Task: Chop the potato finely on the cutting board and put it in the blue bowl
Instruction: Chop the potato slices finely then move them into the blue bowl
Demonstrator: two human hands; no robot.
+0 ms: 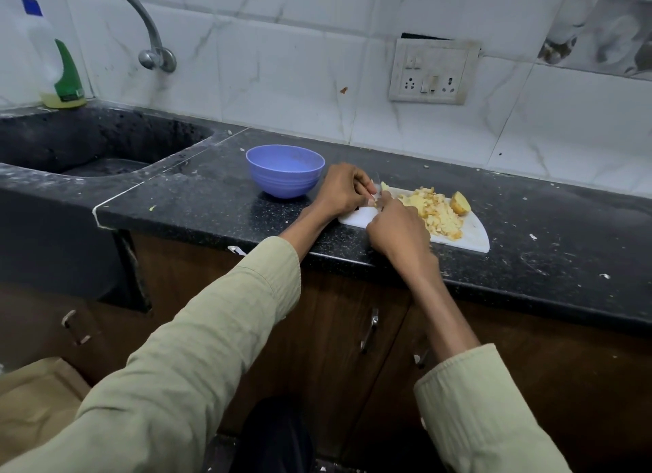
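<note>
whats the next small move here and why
Probably bring the knife down for another cut on the small potato piece that the left hand steadies at the cutting board's left end. The right hand grips the knife there, an unchopped chunk waits beyond the chopped pile, and the blue bowl looks empty.

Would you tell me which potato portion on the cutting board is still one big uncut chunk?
The potato chunk at the board's far right end, skin showing; the chopped potato pile beside it is small bits.
</note>
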